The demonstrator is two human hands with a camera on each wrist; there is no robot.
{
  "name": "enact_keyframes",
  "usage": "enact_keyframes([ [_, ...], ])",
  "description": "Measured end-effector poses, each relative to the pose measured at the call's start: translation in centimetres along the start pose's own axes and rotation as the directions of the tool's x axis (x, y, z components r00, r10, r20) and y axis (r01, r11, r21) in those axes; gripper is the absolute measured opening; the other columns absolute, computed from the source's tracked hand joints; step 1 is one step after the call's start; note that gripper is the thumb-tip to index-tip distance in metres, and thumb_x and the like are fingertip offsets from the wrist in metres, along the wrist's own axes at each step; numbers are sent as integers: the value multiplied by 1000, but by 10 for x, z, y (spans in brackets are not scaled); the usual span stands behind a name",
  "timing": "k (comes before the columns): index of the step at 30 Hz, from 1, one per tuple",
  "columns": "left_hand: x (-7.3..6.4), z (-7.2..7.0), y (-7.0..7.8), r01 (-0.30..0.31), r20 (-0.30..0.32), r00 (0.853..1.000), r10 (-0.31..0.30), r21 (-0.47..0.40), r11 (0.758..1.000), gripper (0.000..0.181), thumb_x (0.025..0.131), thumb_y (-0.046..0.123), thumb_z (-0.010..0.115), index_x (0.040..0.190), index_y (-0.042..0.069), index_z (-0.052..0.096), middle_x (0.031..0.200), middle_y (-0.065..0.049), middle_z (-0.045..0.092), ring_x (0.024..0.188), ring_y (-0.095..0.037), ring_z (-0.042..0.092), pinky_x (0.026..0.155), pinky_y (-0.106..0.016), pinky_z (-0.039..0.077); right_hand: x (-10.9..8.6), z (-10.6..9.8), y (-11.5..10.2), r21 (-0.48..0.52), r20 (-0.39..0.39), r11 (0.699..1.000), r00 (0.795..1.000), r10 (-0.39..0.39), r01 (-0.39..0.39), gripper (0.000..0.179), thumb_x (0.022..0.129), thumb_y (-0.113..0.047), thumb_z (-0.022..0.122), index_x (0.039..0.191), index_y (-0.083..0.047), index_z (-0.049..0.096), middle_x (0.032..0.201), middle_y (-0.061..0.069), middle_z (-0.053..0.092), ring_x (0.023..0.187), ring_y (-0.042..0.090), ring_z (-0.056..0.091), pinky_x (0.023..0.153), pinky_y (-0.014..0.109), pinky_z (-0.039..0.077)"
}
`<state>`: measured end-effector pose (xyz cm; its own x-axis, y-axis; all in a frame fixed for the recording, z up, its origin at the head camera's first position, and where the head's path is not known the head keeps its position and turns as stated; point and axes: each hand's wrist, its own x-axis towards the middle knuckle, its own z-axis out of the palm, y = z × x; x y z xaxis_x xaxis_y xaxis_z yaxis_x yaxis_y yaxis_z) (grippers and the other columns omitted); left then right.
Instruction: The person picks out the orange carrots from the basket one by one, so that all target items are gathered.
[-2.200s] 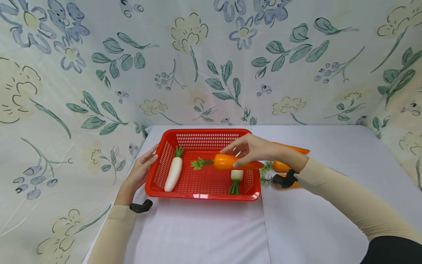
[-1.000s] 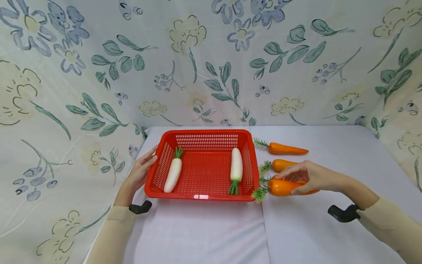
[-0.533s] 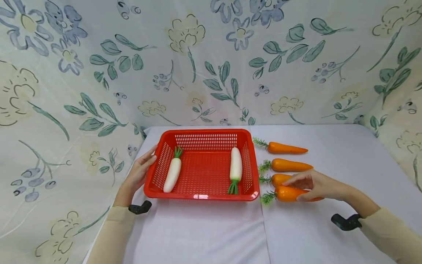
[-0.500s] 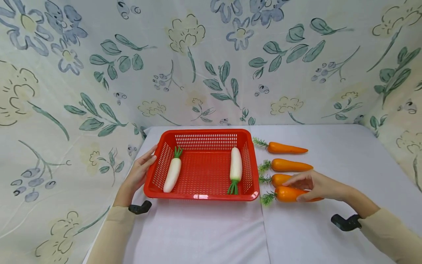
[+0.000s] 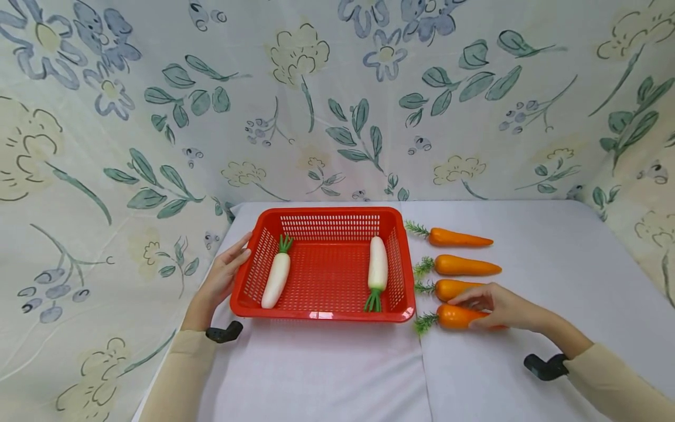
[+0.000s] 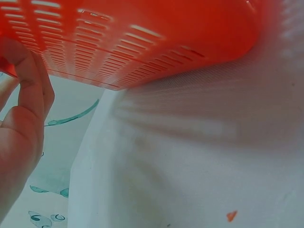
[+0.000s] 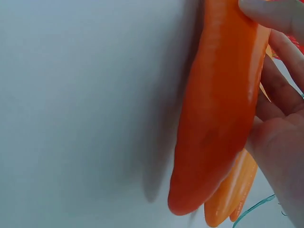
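Note:
My left hand (image 5: 224, 271) grips the left rim of a red plastic basket (image 5: 324, 314); in the left wrist view its fingers (image 6: 29, 90) lie against the slotted side wall. Inside the basket a white radish (image 5: 277, 280) with a green top lies at the left, and a second white radish (image 5: 377, 264) lies at the right, its leaves toward me. To the right of the basket, my right hand (image 5: 508, 308) pinches the nearest orange carrot (image 5: 454, 317) between thumb and fingers, close over the white cloth. That carrot's tapered end (image 7: 204, 156) shows in the right wrist view.
Behind the held carrot, three more carrots lie in a row, tops toward the basket: a near one (image 5: 450, 289), a middle one (image 5: 466, 265) and a far one (image 5: 459, 237). A white cloth (image 5: 327, 369) covers the table. Floral fabric (image 5: 337, 117) hangs behind.
My right hand has carried the carrot from over the basket to the right and down, to the front of the carrot row. The left hand has stayed at the basket rim.

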<state>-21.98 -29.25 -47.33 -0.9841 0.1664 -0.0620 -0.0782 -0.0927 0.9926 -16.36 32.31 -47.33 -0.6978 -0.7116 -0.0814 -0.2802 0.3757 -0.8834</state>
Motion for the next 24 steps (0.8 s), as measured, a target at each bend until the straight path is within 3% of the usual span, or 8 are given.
enact_keyframes([
  [7,1,1,0,-2,-2,1000,2,0,1000,56,104,25,54,157,22,33,128,-4,56,104,-15,64,86,-34,57,-1,3,4,0,-15,1000,1000,-6,6,40,86,-6,77,125,0,67,125,21,63,109,7,61,89,18,51],
  [24,3,1,-2,-3,4,1000,3,-1,1000,56,105,25,52,157,22,33,132,-5,54,108,-15,64,87,-35,56,-6,-1,10,4,-58,999,998,-35,36,41,86,-4,78,122,7,64,119,22,66,99,19,67,84,25,57],
])
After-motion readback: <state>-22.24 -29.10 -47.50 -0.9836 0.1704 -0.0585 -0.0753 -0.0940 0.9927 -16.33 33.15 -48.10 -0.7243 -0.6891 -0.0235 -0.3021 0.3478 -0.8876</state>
